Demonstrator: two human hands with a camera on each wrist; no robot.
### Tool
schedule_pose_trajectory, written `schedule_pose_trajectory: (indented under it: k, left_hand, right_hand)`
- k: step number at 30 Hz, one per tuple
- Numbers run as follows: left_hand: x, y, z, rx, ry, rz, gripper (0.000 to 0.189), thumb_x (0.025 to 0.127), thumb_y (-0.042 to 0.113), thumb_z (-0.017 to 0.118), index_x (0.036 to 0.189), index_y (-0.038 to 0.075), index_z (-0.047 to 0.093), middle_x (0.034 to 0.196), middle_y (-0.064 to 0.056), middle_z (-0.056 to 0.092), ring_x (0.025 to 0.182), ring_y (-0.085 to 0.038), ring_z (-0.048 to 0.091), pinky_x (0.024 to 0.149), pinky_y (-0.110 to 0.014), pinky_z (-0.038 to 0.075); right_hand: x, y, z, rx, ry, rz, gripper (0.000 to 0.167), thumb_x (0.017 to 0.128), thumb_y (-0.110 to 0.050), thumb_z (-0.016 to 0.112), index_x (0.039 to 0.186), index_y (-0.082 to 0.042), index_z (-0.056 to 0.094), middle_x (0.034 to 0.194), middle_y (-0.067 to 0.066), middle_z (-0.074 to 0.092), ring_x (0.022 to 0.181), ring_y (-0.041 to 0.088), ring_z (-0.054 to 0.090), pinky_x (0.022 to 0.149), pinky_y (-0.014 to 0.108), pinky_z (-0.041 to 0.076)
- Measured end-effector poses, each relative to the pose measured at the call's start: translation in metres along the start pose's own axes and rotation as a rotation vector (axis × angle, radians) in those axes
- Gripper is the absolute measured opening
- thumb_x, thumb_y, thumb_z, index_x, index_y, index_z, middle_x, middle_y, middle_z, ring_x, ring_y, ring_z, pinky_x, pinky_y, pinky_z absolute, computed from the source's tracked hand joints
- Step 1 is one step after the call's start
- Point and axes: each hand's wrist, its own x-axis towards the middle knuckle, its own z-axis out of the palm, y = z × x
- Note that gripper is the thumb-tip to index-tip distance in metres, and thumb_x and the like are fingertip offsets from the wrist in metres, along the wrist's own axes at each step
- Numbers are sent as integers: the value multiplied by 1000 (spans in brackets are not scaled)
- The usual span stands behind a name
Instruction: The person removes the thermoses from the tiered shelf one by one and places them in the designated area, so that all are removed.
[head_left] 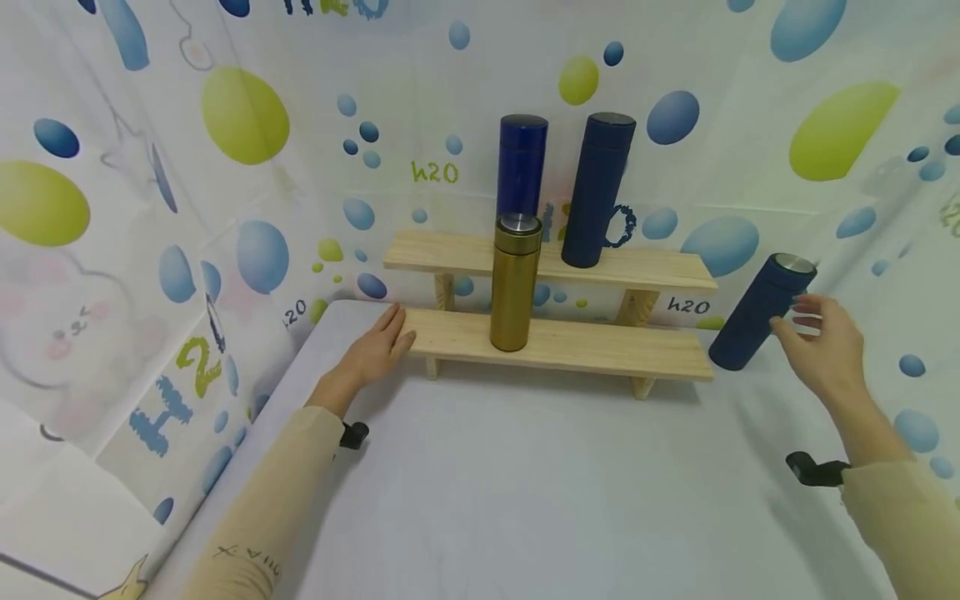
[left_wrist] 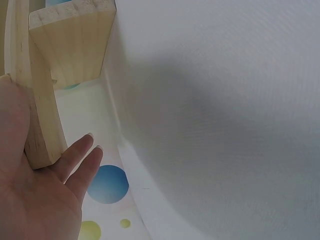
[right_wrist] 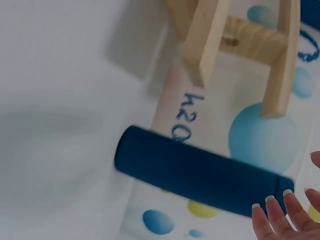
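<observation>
My left hand (head_left: 372, 352) rests at the left end of the lower wooden shelf board (head_left: 600, 346); in the left wrist view its two visible fingers (left_wrist: 80, 165) stretch straight past the board's end. A dark blue thermos bottle (head_left: 760, 317) with a silver-topped lid stands right of the shelf. Beside its upper part is my right hand (head_left: 827, 346), its fingers loosely spread. In the right wrist view the fingertips (right_wrist: 272, 202) overlap the bottle's (right_wrist: 195, 170) lid end; whether they touch it I cannot tell.
A gold thermos (head_left: 514, 287) stands on the lower board, in front of a bright blue bottle (head_left: 522, 167). Another dark blue bottle (head_left: 597, 192) stands on the upper board (head_left: 660, 267). A patterned curtain backs the white table (head_left: 525, 483).
</observation>
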Motion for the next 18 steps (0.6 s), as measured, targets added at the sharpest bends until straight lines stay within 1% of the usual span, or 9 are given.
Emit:
schedule_pose_trajectory:
  k: [4, 5, 8, 10, 11, 12, 15, 18]
  left_hand:
    - [1, -1, 1, 4, 9, 2, 70, 112, 43, 30, 162, -3, 12, 170, -22, 6, 155, -42, 14, 123, -55, 20]
    - [1, -1, 1, 7, 11, 3, 71, 112, 43, 30, 162, -4, 13, 170, -22, 6, 155, -42, 14, 123, -55, 21]
    - [0, 0, 2, 10, 13, 3, 71, 112, 43, 31, 162, -4, 14, 170, -23, 7, 155, -42, 14, 123, -55, 21]
    - [0, 0, 2, 6, 17, 2, 71, 112, 43, 31, 162, -4, 14, 170, -23, 7, 155, -41, 14, 123, -55, 21]
    - [0, 0, 2, 4, 17, 3, 71, 112, 43, 32, 162, -4, 14, 170, -23, 7, 155, -41, 14, 123, -55, 22]
    - [0, 0, 2, 3, 18, 4, 71, 112, 43, 32, 162, -4, 14, 170, -23, 7, 155, -41, 14, 123, -55, 22]
    - [-1, 1, 2, 6, 19, 5, 71, 112, 43, 32, 162, -4, 14, 170, -22, 7, 155, -41, 15, 123, -55, 22]
    - [-1, 1, 1, 10, 19, 5, 71, 112, 43, 32, 161, -5, 14, 170, -23, 7, 155, -41, 14, 123, -56, 22]
  right_hand:
    - [-9, -22, 7, 40, -3, -95, 54, 104, -23, 57, 147, 6, 43, 141, 30, 51, 126, 49, 51, 107, 30, 48]
    - [-11, -28, 10, 45, -3, -119, 53, 104, -22, 58, 146, 6, 44, 140, 30, 51, 125, 49, 51, 107, 28, 48]
    - [-16, -46, 19, 65, -2, -197, 50, 102, -19, 62, 144, 5, 47, 138, 28, 53, 124, 47, 54, 100, 15, 46]
    - [-18, -58, 24, 89, -11, -235, 49, 101, -17, 64, 143, 4, 49, 139, 26, 55, 124, 47, 55, 95, 7, 42]
    - [-19, -64, 27, 108, -20, -255, 49, 100, -16, 65, 143, 3, 49, 139, 25, 55, 124, 46, 55, 91, 4, 40]
    - [-20, -70, 30, 124, -33, -270, 49, 100, -15, 66, 143, 2, 50, 139, 24, 55, 124, 46, 55, 91, 4, 41]
    - [-24, -89, 37, 173, -89, -298, 50, 100, -15, 66, 145, -1, 49, 141, 23, 55, 125, 44, 55, 99, 17, 48]
    - [-26, -106, 45, 212, -142, -312, 51, 101, -16, 65, 147, -3, 48, 144, 21, 53, 128, 42, 54, 104, 41, 51]
